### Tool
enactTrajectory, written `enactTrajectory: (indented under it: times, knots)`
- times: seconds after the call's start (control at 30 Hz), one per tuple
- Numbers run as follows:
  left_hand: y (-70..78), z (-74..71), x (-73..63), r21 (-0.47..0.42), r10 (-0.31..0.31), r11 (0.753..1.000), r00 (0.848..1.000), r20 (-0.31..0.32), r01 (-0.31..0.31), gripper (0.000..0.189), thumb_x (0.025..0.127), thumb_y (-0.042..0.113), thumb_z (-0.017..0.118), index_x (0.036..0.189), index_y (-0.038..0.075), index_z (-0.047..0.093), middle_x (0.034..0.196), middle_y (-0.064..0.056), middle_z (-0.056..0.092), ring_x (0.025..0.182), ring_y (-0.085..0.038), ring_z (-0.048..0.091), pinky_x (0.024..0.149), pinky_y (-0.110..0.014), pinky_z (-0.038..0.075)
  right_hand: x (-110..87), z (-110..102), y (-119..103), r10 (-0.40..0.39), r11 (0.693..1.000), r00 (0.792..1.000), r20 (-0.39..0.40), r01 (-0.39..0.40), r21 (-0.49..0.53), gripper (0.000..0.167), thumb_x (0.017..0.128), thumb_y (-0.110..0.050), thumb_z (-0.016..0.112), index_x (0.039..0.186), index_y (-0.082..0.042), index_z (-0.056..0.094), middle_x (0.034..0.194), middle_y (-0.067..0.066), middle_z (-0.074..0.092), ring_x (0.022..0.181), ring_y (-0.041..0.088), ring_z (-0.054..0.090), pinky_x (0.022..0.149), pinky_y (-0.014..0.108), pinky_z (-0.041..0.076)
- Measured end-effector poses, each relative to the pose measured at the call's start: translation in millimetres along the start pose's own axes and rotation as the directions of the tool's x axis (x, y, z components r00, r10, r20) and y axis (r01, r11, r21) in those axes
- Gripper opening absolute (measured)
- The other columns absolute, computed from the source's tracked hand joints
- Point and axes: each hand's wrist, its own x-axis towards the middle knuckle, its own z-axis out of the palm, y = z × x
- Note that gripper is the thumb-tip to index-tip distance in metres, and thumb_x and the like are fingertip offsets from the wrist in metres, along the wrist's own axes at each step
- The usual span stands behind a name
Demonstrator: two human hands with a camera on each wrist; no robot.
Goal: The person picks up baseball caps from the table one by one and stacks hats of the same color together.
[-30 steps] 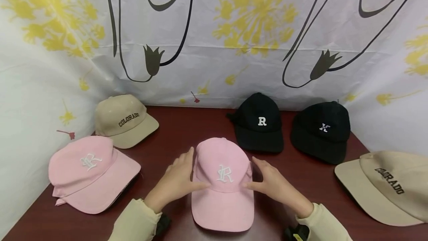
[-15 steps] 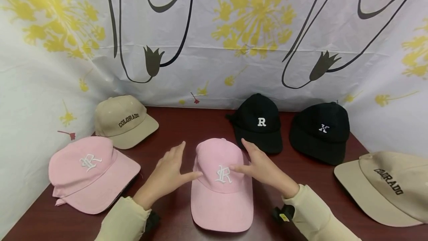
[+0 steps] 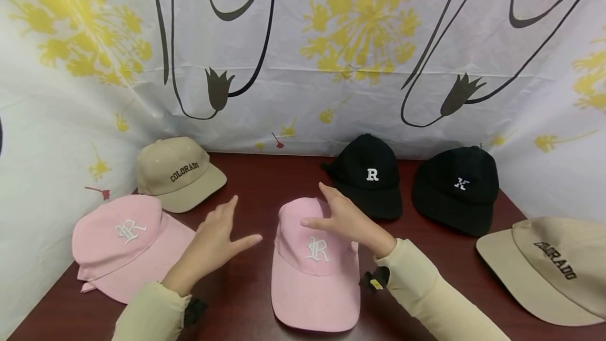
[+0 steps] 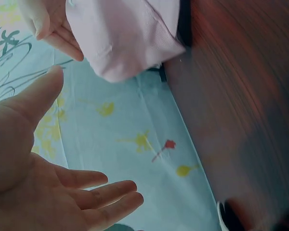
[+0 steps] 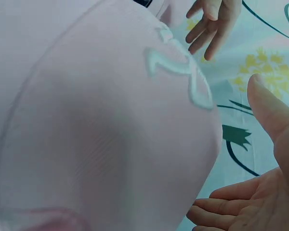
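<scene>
Head view looks downward, close wrist views sharing the middle pink cap (image 3: 315,272).

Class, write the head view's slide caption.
Left hand and right hand, both empty, near the middle pink cap on a table.

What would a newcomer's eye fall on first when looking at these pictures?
Probably the pink cap with a white R, at the front middle of the dark red table. Next come the person's left grip, open to the left of it, and right grip, open and overlapping its crown in the head view. Behind the caps hangs a white cloth with large yellow flowers.
</scene>
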Motion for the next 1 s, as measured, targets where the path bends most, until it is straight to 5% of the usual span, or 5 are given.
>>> enactTrajectory:
  times: [0.43,0.7,1.0]
  knots:
    - [-24.7,-20.2,-19.3,0.007,-0.046,0.999,0.999,-0.019,0.046,0.096,0.080,0.050,0.065,0.138,-0.012,0.021,0.133,-0.036,0.032,0.120,-0.053,0.030,0.090,-0.063,0.029,21.9,15,-24,-0.026,1.000,0.998,0.050,0.026,-0.010,0.098,0.075,-0.045,0.072,0.142,0.006,0.022,0.145,0.020,0.025,0.134,0.029,0.022,0.105,0.041,0.023]
    - [-39.8,-29.4,-29.7,0.007,-0.052,0.999,0.997,-0.060,0.052,0.099,0.078,0.048,0.067,0.139,-0.014,0.018,0.125,-0.035,0.039,0.112,-0.044,0.041,0.091,-0.058,0.031,27.9,21,-41,0.010,0.999,0.993,0.121,-0.014,0.036,0.096,0.077,-0.047,0.070,0.146,-0.004,0.018,0.148,0.012,0.022,0.136,0.023,0.018,0.106,0.040,0.021]
    - [-52.2,-33.5,-39.9,-0.017,-0.083,0.997,0.995,-0.047,0.082,0.099,0.078,0.047,0.068,0.137,-0.017,0.019,0.133,-0.038,0.031,0.123,-0.049,0.029,0.096,-0.057,0.026,40.4,30,-53,-0.013,0.999,0.982,0.190,0.007,0.034,0.095,0.078,-0.048,0.067,0.146,-0.004,0.017,0.147,0.013,0.023,0.133,0.023,0.025,0.105,0.039,0.025]
